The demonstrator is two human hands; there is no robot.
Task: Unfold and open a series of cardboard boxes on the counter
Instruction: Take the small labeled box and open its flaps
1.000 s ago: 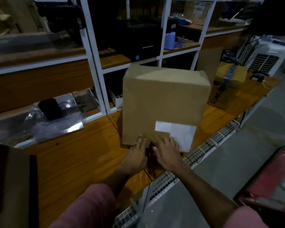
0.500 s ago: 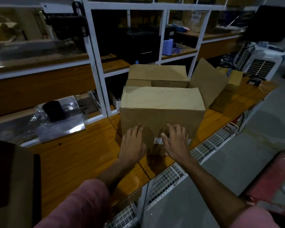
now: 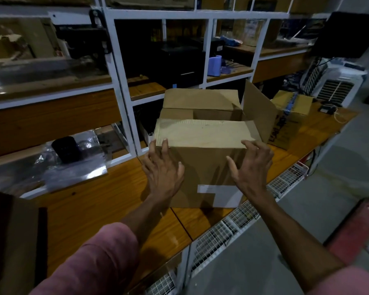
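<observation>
A person in pink sleeves reaches both hands to a plain brown cardboard box [image 3: 202, 167] standing upright on a glossy orange-brown wooden counter [image 3: 90, 207], close to its front edge. The left hand [image 3: 163, 169], fingers spread and lightly bent, touches the box's near left top corner with its fingertips at the fold of the near flap [image 3: 200, 134]; it grips nothing. The right hand [image 3: 251, 167], fingers likewise splayed and loosely curved, hovers at the near right top corner; whether it touches the cardboard cannot be told. The near flap lies folded inward, flat and matte, across the opening, while the far flap [image 3: 200, 99] tilts back and the right flap [image 3: 259, 111] stands up at an angle, leaving a dark rectangular gap between them. A white rectangular label [image 3: 221, 195] sits low on the box's front face. Behind the box rises a white metal shelving frame [image 3: 119, 86] with wooden boards; to the left lies crinkled clear plastic wrap [image 3: 73, 169] around a dark object. A second, printed cardboard box [image 3: 290, 118] rests just beyond the right flap. White wire mesh [image 3: 217, 235] lines the counter's front edge, with bare grey floor [image 3: 307, 213] to the right.
</observation>
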